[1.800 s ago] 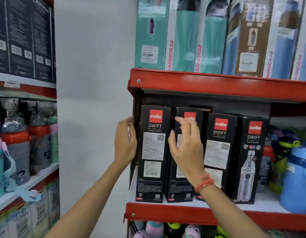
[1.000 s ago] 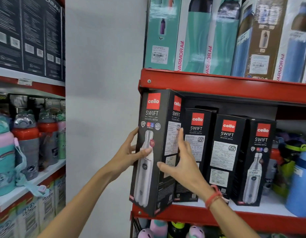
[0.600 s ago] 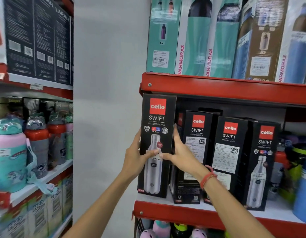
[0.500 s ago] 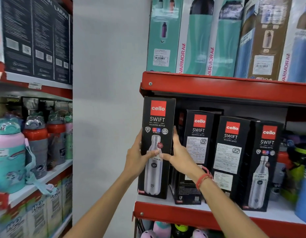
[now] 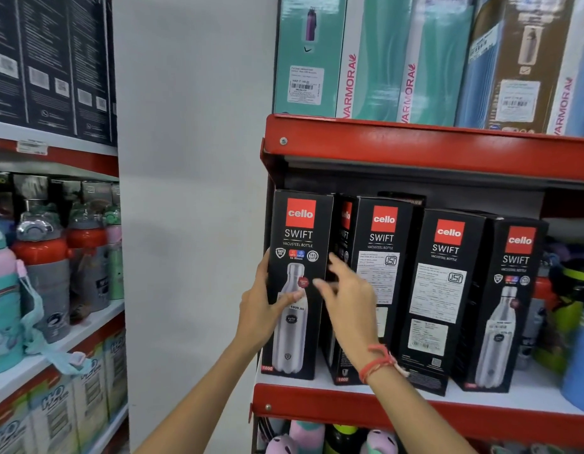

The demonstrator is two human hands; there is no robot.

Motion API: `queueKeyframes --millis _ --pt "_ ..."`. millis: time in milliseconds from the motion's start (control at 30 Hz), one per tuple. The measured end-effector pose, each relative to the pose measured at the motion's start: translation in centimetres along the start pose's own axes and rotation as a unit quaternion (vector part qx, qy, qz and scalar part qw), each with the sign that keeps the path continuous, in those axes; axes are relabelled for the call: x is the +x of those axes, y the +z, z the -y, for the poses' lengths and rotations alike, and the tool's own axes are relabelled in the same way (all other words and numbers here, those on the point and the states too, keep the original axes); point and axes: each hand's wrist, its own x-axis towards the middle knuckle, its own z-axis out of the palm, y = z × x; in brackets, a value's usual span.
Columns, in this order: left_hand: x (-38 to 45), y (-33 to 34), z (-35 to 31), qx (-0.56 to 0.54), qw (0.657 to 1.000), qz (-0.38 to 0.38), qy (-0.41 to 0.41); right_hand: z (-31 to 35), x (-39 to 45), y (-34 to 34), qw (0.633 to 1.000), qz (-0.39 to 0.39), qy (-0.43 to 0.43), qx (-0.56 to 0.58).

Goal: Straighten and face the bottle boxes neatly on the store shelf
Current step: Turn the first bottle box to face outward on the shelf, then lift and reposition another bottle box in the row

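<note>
Several black Cello Swift bottle boxes stand in a row on the red-edged shelf (image 5: 448, 421). The leftmost box (image 5: 299, 231) stands upright with its bottle picture facing me. My left hand (image 5: 261, 309) grips its left edge, thumb across the front. My right hand (image 5: 349, 299) hovers with fingers spread in front of the second box (image 5: 384, 244), touching neither box clearly. The second and third box (image 5: 443, 276) show their label sides. The fourth box (image 5: 510, 290) shows its picture, turned slightly.
Teal and blue Varmora boxes (image 5: 376, 60) fill the shelf above. A blue jug (image 5: 579, 362) and coloured bottles sit to the right of the row. A white pillar (image 5: 192, 191) stands left of it, and kids' bottles (image 5: 51, 267) line a separate left shelf.
The leftmost box was lifted out, turned picture-front and set back upright at the shelf's left end. My right hand has let go of it and moved right; my left hand still holds it.
</note>
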Motion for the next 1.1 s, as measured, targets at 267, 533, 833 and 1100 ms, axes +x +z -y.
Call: queueKeyframes --millis 267,533,833,1100 --pt "-1.0 0.9 -1.5 0.053 0.997 -0.061 0.004 -2.5 -0.1 -2.0 0.981 -0.037 0.168 -0.090" --pt "-2.9 1.6 -5.8 0.108 0.979 -0.150 0.090 -3.6 0.4 -6.5 0.993 -0.028 0.100 0.056" --pt "-4.6 4.2 -10.0 -0.011 0.988 0.136 0.073 -5.7 -0.6 -14.1 0.956 0.142 0.020 0.257" --pt "-4.6 6.5 -10.8 -0.054 0.990 0.087 0.097 -7.3 2.5 -15.6 0.905 0.293 -0.015 0.308"
